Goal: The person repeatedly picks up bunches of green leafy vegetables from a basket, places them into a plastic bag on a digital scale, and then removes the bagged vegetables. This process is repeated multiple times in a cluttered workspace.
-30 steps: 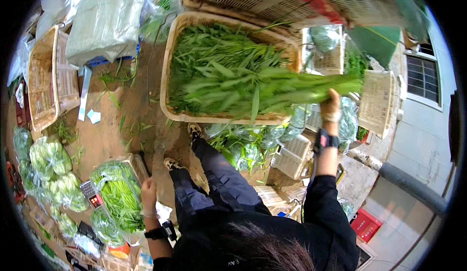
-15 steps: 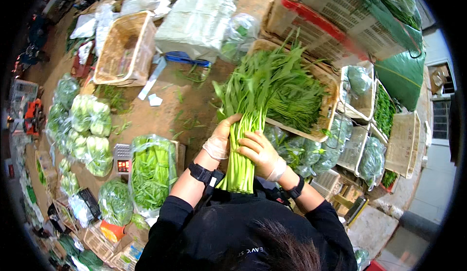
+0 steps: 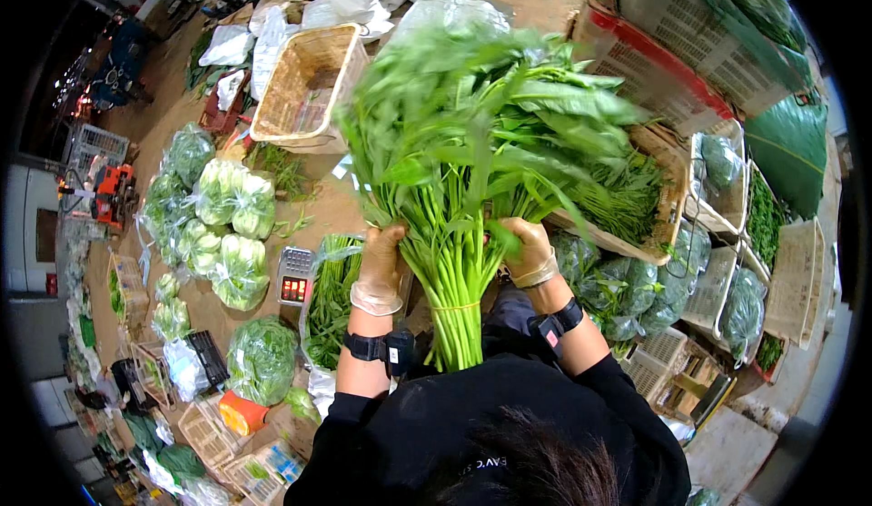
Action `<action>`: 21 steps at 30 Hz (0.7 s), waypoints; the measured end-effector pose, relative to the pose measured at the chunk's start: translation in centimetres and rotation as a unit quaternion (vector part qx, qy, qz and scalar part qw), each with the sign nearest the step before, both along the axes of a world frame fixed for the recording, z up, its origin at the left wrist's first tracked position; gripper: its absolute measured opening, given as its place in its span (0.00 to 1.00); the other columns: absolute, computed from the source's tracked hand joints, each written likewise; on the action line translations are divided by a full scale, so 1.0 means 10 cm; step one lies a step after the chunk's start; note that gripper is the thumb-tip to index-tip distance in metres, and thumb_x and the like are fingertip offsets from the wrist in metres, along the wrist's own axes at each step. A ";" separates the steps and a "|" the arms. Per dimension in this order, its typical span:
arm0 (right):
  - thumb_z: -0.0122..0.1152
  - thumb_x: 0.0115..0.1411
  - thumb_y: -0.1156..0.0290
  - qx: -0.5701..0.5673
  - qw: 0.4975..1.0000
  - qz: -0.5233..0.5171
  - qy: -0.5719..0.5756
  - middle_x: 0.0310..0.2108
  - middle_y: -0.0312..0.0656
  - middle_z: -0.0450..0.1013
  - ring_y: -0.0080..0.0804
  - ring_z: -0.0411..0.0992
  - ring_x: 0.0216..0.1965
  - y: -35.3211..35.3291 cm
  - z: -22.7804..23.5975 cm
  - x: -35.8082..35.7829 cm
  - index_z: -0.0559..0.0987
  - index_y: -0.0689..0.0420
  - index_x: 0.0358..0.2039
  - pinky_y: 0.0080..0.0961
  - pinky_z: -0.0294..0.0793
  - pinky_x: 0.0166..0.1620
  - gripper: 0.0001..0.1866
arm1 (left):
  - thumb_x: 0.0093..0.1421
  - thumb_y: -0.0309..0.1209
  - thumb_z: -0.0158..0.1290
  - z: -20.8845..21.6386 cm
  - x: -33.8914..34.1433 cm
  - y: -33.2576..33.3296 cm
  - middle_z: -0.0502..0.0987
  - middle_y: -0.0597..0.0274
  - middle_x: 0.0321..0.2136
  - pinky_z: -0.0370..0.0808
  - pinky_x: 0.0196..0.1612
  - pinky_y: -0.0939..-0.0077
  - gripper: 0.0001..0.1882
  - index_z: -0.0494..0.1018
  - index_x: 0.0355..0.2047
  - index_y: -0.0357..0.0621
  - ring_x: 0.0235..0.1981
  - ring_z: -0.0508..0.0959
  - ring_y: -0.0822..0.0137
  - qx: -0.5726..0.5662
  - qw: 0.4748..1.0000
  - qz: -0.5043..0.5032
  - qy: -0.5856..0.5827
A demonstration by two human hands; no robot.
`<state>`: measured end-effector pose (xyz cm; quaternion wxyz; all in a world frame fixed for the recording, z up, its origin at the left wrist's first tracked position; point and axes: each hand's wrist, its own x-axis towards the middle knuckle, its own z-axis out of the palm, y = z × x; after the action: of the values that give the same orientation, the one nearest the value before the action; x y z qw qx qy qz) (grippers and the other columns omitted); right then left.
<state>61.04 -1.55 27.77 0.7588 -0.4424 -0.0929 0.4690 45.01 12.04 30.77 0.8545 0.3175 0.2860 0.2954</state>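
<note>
A large bunch of leafy greens that looks like water spinach (image 3: 445,261) stands in front of me, its pale stems pointing toward my chest. A thin band (image 3: 457,306) circles the lower stems. My left hand (image 3: 385,256), in a thin clear glove, closes on the left side of the bunch. On the right, my gloved right hand (image 3: 529,250) grips stems just below the leaves. The leaves fan out wide and are blurred by motion. Some of my fingers are hidden behind the greens.
More loose greens (image 3: 627,199) fill a crate (image 3: 674,183) ahead on the right. A yellowish crate (image 3: 268,124) stands far left. Bagged cabbages (image 3: 238,270), a scale (image 3: 293,274) and a bag of greens (image 3: 334,306) lie to the left. Bagged vegetables (image 3: 627,292) sit at right.
My hands have moved apart to opposite sides of the bunch. The leaves have spread wider, and the band now shows on the stems. The view has shifted left.
</note>
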 end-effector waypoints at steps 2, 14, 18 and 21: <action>0.52 0.49 0.73 -0.006 0.976 0.039 0.213 0.28 0.44 0.72 0.34 0.71 0.27 0.11 -0.30 0.09 0.73 0.65 0.35 0.28 0.72 0.28 0.12 | 0.63 0.32 0.36 -0.39 -0.15 0.02 0.73 0.51 0.38 0.76 0.36 0.72 0.16 0.64 0.46 0.34 0.33 0.76 0.63 0.004 0.997 -0.072 -0.017; 0.63 0.45 0.74 -0.087 0.986 0.080 -0.119 0.39 0.38 0.69 0.25 0.68 0.38 0.43 -0.19 0.14 0.65 0.63 0.47 0.21 0.67 0.44 0.27 | 0.48 0.27 0.59 -0.91 0.44 -0.19 0.74 0.64 0.37 0.73 0.40 0.75 0.20 0.69 0.42 0.39 0.35 0.74 0.69 -0.061 0.998 0.021 -0.010; 0.67 0.43 0.73 -0.064 0.978 0.163 -0.110 0.38 0.39 0.71 0.26 0.68 0.39 0.64 -0.12 0.37 0.68 0.63 0.44 0.23 0.67 0.45 0.27 | 0.48 0.22 0.58 -0.55 0.61 -0.07 0.74 0.60 0.37 0.72 0.41 0.76 0.18 0.70 0.40 0.34 0.36 0.74 0.68 -0.006 0.998 0.041 0.043; 0.55 0.50 0.79 -0.105 0.921 0.192 -0.322 0.37 0.44 0.73 0.33 0.71 0.38 0.51 -0.44 0.66 0.74 0.61 0.39 0.29 0.70 0.44 0.13 | 0.46 0.19 0.53 -0.40 0.46 0.14 0.74 0.58 0.34 0.76 0.36 0.75 0.17 0.69 0.39 0.32 0.32 0.76 0.67 0.037 0.992 0.089 0.088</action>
<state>67.59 3.60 23.32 0.5331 -0.6201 -0.3652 0.4449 49.61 13.41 26.74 0.7843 0.3467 0.3757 0.3515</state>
